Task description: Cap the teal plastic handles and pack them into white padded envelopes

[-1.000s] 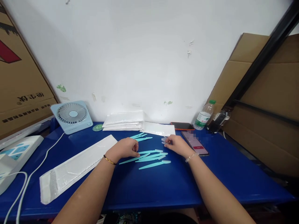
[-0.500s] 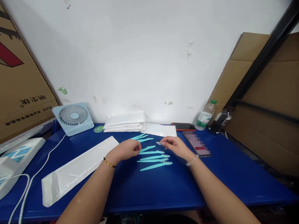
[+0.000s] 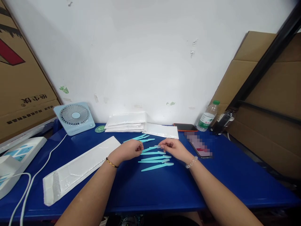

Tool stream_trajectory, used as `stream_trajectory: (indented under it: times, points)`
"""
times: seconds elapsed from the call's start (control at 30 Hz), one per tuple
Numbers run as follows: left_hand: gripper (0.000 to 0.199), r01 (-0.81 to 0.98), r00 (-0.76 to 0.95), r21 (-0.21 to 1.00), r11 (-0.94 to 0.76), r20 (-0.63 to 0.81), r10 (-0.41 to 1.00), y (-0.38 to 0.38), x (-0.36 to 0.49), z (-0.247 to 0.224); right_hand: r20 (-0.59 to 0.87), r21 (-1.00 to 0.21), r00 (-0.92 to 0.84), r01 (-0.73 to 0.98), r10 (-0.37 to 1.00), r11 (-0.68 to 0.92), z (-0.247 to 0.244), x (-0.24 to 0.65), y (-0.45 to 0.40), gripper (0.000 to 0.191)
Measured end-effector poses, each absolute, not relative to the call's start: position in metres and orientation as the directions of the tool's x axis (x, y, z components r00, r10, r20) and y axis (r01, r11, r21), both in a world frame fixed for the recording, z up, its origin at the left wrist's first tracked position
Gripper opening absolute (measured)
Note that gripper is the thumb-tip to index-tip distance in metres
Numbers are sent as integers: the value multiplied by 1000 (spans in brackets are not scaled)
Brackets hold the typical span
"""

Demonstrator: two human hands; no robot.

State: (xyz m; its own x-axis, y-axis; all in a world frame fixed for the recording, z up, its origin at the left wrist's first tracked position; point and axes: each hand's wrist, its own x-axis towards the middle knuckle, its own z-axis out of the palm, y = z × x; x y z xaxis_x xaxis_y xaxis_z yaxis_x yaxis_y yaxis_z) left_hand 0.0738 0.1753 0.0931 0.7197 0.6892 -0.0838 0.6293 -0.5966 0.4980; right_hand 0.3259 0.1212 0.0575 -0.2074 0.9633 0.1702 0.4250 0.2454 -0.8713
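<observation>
Several light-blue razor-like sticks (image 3: 154,167) lie in a rough column on the blue table. My left hand (image 3: 131,150) is closed over the left ends of the upper sticks; what its fingers hold, if anything, is hidden. A small translucent cap (image 3: 159,146) is pinched between the thumb and fingers of my right hand (image 3: 172,148), at the right tip of one upper stick. More sticks (image 3: 141,137) lie behind my left hand. A long white padded envelope (image 3: 80,171) rests to the left of my left forearm.
White envelopes (image 3: 125,121) are stacked by the wall. A blue fan (image 3: 75,117) and white power strip (image 3: 22,160) stand left. At right are two phones (image 3: 184,127), a water bottle (image 3: 208,117) and a dark jar (image 3: 223,121).
My right hand has moved slightly left with the clear cap, bringing it to the tip of an upper stick. My left hand has barely shifted.
</observation>
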Motion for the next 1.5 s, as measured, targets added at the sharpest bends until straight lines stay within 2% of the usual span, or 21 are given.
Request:
stream_trajectory:
  times: [0.23,0.5,0.73,0.97,1.07,1.13,1.2,1.27,1.33,1.4,1.5]
  points:
    - [15,645,713,463,-608,-77,697,177,73,93,209,-866,-131,435,969,246,62,332,120,31]
    - [16,637,719,489,-597,-95,689,176,75,94,187,-857,-195,446,963,257,59,326,120,30]
    - [15,630,729,462,-624,-75,680,178,73,92,226,-848,-137,459,965,264,60,333,121,28]
    - [18,567,772,538,-624,-83,631,173,80,91,161,-851,-257,452,953,266,62,321,115,30]
    - [19,543,805,563,-623,-140,576,170,84,89,69,-848,-349,472,934,239,64,325,113,28]
    - [21,531,817,580,-617,-158,555,172,85,87,44,-812,-352,533,935,239,66,334,114,25]
    - [24,550,789,553,-626,-98,606,177,85,82,124,-728,-233,640,965,248,66,347,118,22]
    - [24,620,705,445,-646,46,708,186,83,75,246,-611,-66,764,967,207,66,361,124,20]
    - [25,712,607,304,-633,187,773,197,81,67,278,-508,7,850,961,141,62,373,129,16]
    - [25,769,560,213,-602,228,796,206,80,59,257,-434,-3,893,966,118,57,379,133,13]
    - [17,790,558,168,-590,201,805,214,79,52,228,-350,-68,925,971,147,47,379,137,14]
